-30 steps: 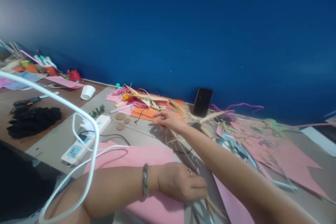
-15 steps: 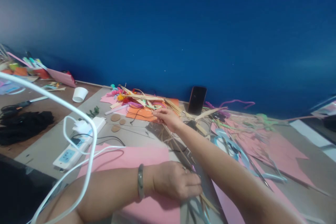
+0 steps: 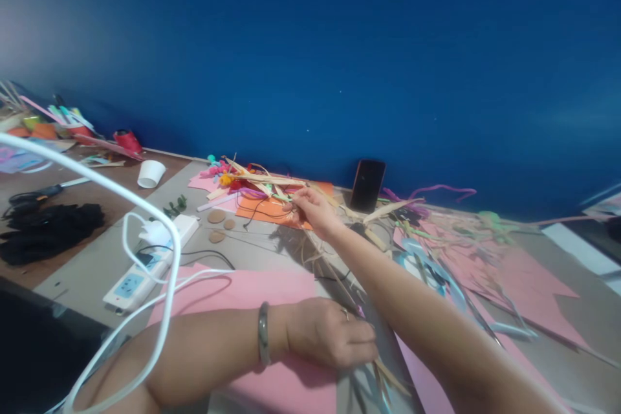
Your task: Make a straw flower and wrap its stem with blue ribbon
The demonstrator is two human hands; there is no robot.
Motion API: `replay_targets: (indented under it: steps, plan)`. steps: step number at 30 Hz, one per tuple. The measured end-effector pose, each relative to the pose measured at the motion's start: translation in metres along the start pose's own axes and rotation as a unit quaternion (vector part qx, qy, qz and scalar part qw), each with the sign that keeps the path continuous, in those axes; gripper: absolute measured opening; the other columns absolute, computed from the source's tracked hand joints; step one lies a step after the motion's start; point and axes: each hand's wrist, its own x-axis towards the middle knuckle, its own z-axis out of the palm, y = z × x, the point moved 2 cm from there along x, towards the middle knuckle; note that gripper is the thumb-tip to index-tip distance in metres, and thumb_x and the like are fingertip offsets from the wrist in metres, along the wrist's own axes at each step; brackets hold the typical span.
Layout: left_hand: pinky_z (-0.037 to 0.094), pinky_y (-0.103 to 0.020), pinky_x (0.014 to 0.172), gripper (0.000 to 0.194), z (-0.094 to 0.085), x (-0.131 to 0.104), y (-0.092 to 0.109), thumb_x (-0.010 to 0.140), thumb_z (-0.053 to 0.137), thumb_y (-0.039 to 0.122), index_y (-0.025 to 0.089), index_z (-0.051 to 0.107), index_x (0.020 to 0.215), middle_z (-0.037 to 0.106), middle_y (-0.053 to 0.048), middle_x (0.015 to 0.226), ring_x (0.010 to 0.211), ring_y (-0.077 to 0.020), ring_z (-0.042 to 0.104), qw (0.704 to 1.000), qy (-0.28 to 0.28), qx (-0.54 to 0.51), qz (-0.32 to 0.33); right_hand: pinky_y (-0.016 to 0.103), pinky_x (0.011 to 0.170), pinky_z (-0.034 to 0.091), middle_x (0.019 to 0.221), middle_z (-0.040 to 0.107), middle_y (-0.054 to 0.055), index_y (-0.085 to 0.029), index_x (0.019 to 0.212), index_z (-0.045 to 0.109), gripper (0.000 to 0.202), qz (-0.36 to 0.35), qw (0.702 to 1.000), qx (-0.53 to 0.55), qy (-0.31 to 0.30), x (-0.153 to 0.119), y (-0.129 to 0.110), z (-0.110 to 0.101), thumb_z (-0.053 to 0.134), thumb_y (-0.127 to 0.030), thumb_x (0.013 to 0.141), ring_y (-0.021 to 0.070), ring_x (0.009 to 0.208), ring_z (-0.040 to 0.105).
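By the blue wall [image 3: 310, 65], a dark phone [image 3: 367, 185] is propped. A white power strip [image 3: 130, 284] is crossed by a white cable [image 3: 97, 171]. At the left, a black cloth [image 3: 53, 229] and a white cup [image 3: 151, 174] are seen.

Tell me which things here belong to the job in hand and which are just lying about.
Seem in use:
- tan strips, gripped by the left hand
- perhaps the craft pile beside the right hand; whether that hand holds anything is unclear

Seem just lying about:
- smartphone, leaning by the blue wall
- white cup
- black cloth
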Motion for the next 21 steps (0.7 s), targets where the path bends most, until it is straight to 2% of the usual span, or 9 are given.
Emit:
replay_targets:
  steps: [5,8,15,21]
  plan:
    - [0.040,-0.025,0.050,0.017,0.005,-0.002,-0.001,0.090,0.044,0.009,0.014,0.059,0.082,0.057,-0.003,0.077,0.058,-0.0097,0.048,1.000,0.024,0.005,0.006,0.019,0.040,0.038,0.071,0.072,0.004,-0.018,0.079,0.053,0.030,-0.025,0.999,-0.037,-0.009,-0.002,-0.004,0.009,0.076,-0.032,0.065,0.0087,0.042,0.055]
    - [0.040,-0.025,0.049,0.018,0.007,-0.003,-0.001,0.090,0.045,0.010,0.014,0.061,0.083,0.057,-0.003,0.077,0.057,-0.0099,0.047,0.999,0.036,0.008,0.004,0.019,0.043,0.039,0.072,0.071,0.004,-0.017,0.078,0.060,0.029,-0.046,0.998,-0.037,0.010,-0.004,-0.007,0.012,0.079,-0.033,0.063,0.0075,0.045,0.053]
    - [0.039,-0.025,0.046,0.019,0.004,-0.001,-0.001,0.088,0.048,0.008,0.014,0.062,0.076,0.055,-0.002,0.070,0.053,-0.0098,0.047,0.999,0.049,0.013,0.014,0.021,0.045,0.030,0.058,0.058,-0.003,-0.017,0.074,0.066,0.027,-0.081,0.995,0.017,0.049,-0.006,-0.020,0.017,0.078,-0.039,0.065,0.0059,0.046,0.041]
    - [0.037,-0.025,0.044,0.021,0.001,0.001,-0.002,0.090,0.047,0.010,0.015,0.060,0.074,0.054,-0.001,0.067,0.051,-0.0098,0.046,0.999,0.036,0.010,0.010,0.022,0.046,0.023,0.055,0.051,-0.005,-0.016,0.076,0.069,0.029,-0.065,0.996,0.056,0.016,-0.004,-0.029,0.018,0.079,-0.041,0.066,0.0062,0.049,0.037]
